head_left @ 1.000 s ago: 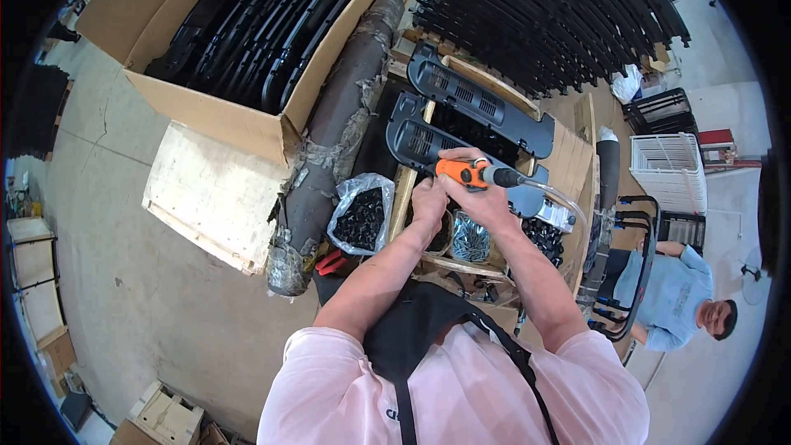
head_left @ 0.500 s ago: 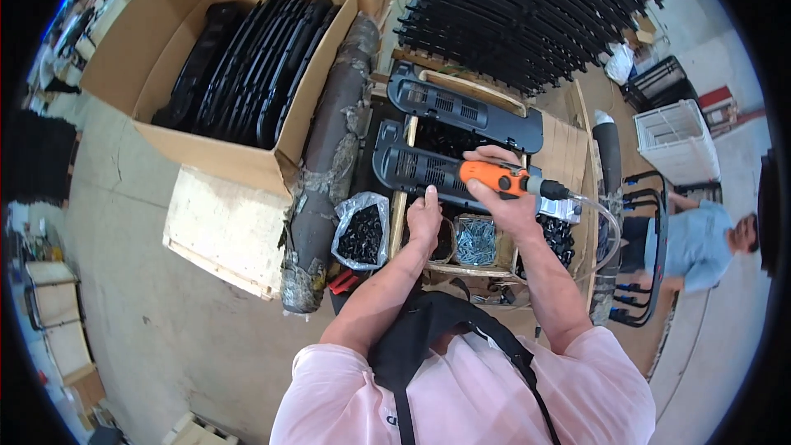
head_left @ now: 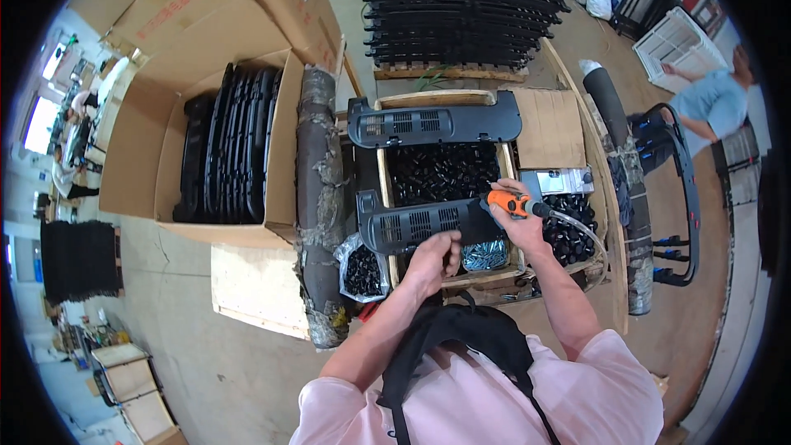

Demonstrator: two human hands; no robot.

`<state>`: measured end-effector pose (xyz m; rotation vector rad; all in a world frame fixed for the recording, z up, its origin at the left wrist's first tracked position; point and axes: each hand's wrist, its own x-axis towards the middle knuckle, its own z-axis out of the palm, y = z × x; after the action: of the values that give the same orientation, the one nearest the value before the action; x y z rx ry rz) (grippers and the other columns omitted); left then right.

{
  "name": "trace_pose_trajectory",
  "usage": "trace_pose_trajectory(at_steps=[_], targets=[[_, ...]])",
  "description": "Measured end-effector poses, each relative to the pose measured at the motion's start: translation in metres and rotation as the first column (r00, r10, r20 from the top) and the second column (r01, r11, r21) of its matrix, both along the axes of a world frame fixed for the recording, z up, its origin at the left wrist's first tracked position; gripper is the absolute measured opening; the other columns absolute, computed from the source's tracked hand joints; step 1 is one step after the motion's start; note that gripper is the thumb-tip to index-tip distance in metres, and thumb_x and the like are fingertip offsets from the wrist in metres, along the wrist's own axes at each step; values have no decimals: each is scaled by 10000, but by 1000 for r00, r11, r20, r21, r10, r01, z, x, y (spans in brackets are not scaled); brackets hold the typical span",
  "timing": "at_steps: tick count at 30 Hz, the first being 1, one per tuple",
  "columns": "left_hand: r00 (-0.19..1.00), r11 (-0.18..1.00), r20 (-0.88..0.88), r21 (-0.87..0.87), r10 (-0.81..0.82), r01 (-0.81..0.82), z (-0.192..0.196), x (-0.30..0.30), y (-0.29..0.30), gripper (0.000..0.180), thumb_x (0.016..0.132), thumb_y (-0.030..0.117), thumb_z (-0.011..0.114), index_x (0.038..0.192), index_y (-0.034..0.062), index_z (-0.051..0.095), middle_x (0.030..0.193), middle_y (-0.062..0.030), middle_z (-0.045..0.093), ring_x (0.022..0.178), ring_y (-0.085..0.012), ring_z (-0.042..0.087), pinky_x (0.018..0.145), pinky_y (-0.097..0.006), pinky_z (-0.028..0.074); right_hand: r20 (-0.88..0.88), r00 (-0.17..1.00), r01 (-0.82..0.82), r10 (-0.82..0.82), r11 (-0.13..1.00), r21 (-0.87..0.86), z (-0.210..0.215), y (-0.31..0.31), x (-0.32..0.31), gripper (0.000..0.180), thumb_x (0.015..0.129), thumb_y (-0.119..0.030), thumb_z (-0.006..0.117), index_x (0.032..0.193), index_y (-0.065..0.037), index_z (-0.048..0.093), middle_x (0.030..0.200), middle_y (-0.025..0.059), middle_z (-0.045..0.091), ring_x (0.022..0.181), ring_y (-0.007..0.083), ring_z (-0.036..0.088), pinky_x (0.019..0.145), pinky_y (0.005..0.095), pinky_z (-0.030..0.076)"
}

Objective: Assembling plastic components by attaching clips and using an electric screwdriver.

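My right hand (head_left: 521,227) is wrapped round an orange power screwdriver (head_left: 508,203) with a clear hose at its back end. The tool is at the right end of the nearer black slotted plastic cover (head_left: 412,224), which lies across a wooden parts box. Below that cover's front edge is my left hand (head_left: 435,262), its fingers curled together; whatever they hold is hidden. A second black cover (head_left: 470,122) of the same shape lies across the box's far side. Silvery screws (head_left: 484,256) fill a compartment between my hands.
Black small parts fill the middle compartment (head_left: 445,171), a right-hand compartment (head_left: 570,231) and a plastic bag (head_left: 362,272). A carton (head_left: 148,161) of upright black covers stands left, beyond a wrapped roll (head_left: 320,156). Black bars (head_left: 461,16) are stacked behind. Another person (head_left: 717,107) is at right.
My view has turned, shifting the scene. My left hand has moved right along the nearer cover's front edge, fingers more curled. The screwdriver has moved toward the cover's right end.
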<state>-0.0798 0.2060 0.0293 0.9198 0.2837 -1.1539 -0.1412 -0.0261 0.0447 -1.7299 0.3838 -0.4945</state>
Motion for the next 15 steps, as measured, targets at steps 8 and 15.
trace_pose_trajectory(at_steps=[8, 15], targets=[[942, 942, 11, -38, 334, -334, -74, 152, -107, 147, 1124, 257, 529, 1036, 145, 563, 864, -5, 604, 689, -140, 537, 582, -302, 448, -68, 996, -56, 61, 996, 72, 14, 1, -21, 485, 863, -13, 795, 1317, -21, 623, 1236, 112, 726, 1166, 183, 689, 1056, 343, 528], [898, 898, 25, 17, 438, -439, -69, 170, -135, 160, 1134, 243, 515, 1042, 114, 495, 875, -29, 597, 693, -151, 523, 581, -301, 446, -29, 999, -24, 28, 988, 156, 17, -18, -45, 516, 884, 6, 776, 1357, -26, 571, 1307, 125, 686, 1233, 214, 656, 1107, 374, 504]])
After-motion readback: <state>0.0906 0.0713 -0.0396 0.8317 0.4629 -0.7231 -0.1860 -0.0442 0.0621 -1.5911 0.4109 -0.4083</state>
